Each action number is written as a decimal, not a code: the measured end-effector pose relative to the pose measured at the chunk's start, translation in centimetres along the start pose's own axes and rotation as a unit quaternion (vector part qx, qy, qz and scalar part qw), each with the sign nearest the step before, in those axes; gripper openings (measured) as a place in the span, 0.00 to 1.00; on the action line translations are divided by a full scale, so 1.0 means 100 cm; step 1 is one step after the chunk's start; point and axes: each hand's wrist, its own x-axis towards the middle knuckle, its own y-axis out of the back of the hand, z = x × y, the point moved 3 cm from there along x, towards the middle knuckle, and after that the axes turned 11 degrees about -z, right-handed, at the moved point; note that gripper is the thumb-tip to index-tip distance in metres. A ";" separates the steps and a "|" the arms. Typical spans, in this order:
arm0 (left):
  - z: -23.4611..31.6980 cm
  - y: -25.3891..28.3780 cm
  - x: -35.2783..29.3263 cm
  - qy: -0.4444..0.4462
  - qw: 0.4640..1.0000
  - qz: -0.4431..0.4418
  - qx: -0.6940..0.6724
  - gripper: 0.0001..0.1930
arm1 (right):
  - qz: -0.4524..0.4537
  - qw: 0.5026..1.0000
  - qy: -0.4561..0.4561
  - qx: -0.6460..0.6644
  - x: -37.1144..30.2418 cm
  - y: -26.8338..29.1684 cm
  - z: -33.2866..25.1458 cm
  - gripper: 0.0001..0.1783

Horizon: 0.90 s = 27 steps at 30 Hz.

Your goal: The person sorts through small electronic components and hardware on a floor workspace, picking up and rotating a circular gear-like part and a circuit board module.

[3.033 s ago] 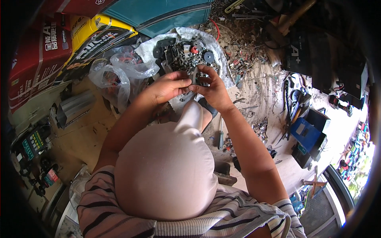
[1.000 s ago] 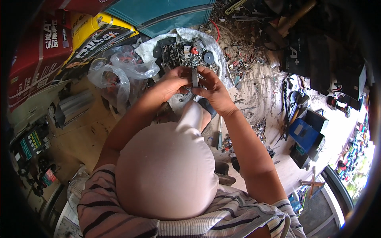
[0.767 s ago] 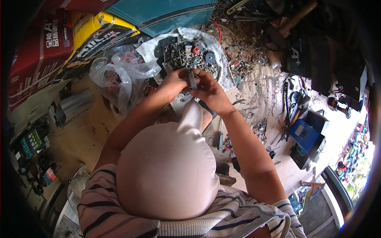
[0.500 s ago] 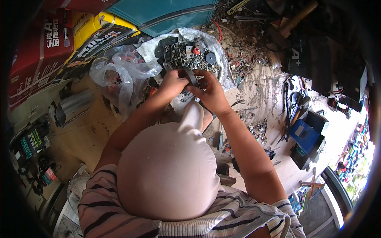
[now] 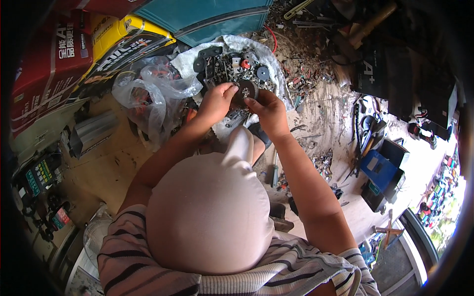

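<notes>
A dark, round toothed-looking disc [image 5: 248,91] with a hole in its middle is between my two hands, its flat face turned up towards me. My left hand [image 5: 216,104] pinches its left edge with thumb and fingers. On the right edge, my right hand [image 5: 268,111] grips it, the thumb lying on the near side. Just beyond the disc is a heap of small metal parts [image 5: 224,70] on a whitish cloth [image 5: 281,81]. A red part [image 5: 245,63] and a dark grey round wheel [image 5: 262,73] lie among them. Below my hands, a grey ridged metal piece [image 5: 228,123] shows partly.
Left of the heap sits a clear plastic bag [image 5: 158,98] with red and dark items. Yellow [image 5: 128,44] and red boxes [image 5: 49,64] and a teal case [image 5: 212,22] stand behind. A screwdriver [image 5: 274,173] lies near my right forearm; a blue box [image 5: 379,166] stands farther right.
The disc was seen nearly edge-on before; now its flat face shows. My right hand has shifted slightly right, and both hands still hold the disc.
</notes>
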 end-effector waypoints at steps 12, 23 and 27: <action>0.020 0.005 0.003 -0.063 0.991 -0.090 -0.074 0.21 | -0.030 0.993 -0.048 0.108 -0.004 0.007 0.008 0.12; 0.013 0.005 0.000 0.063 0.962 -0.038 -0.264 0.17 | 0.044 0.987 -0.064 0.140 -0.002 0.006 0.005 0.10; 0.006 -0.004 -0.003 0.039 0.932 0.005 -0.359 0.16 | 0.081 0.977 -0.062 0.188 0.000 0.009 0.006 0.07</action>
